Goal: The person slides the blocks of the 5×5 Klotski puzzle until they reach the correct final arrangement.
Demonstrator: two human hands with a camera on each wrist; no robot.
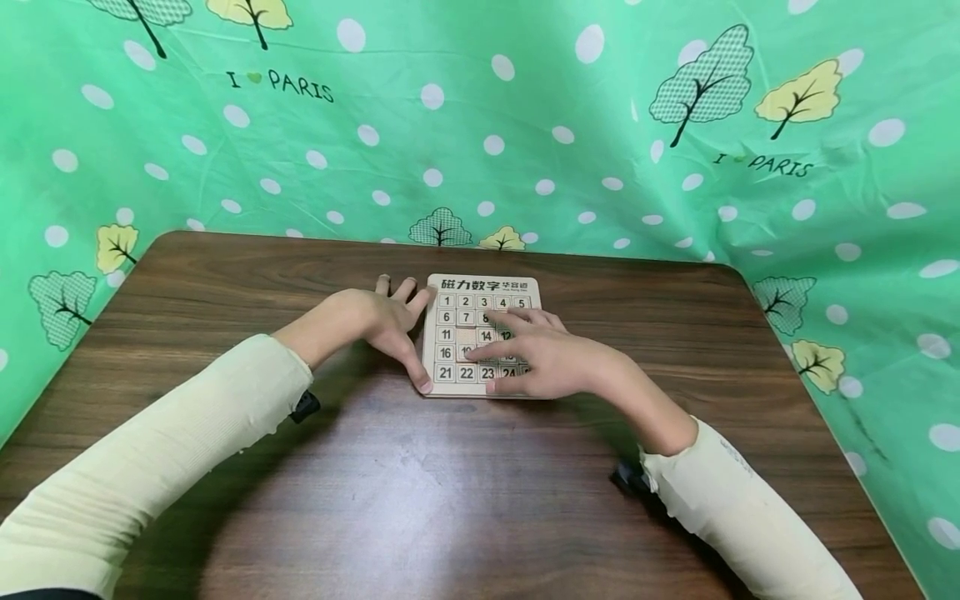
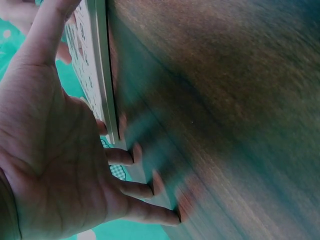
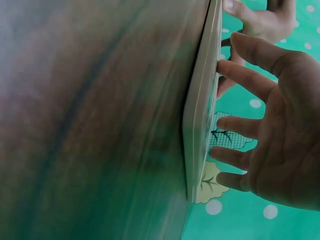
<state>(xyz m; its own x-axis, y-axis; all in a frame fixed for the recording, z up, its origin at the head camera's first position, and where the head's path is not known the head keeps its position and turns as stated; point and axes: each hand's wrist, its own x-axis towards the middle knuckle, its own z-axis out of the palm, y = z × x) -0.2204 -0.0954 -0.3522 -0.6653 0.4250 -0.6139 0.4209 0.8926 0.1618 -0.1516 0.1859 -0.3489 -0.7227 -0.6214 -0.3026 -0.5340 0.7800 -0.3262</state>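
A pale number sliding puzzle (image 1: 487, 286) lies flat on the table, its numbered tiles in rows under a printed heading. An open slot (image 1: 466, 337) shows right of tile 11. My left hand (image 1: 390, 323) is spread along the puzzle's left side, thumb at the lower left corner and index finger near the upper left edge. In the left wrist view its other fingers rest on the wood beyond the frame (image 2: 107, 75). Over the puzzle's right half reaches my right hand (image 1: 555, 360), fingers spread, index fingertip at tile 19. It covers several right-hand tiles.
The dark wooden table (image 1: 375, 500) has rounded far corners. Behind and beside it hangs a green curtain (image 1: 465, 100) with white dots and printed trees. Both forearms wear pale sleeves (image 1: 210, 425), with small black devices (image 1: 630, 479) at the wrists.
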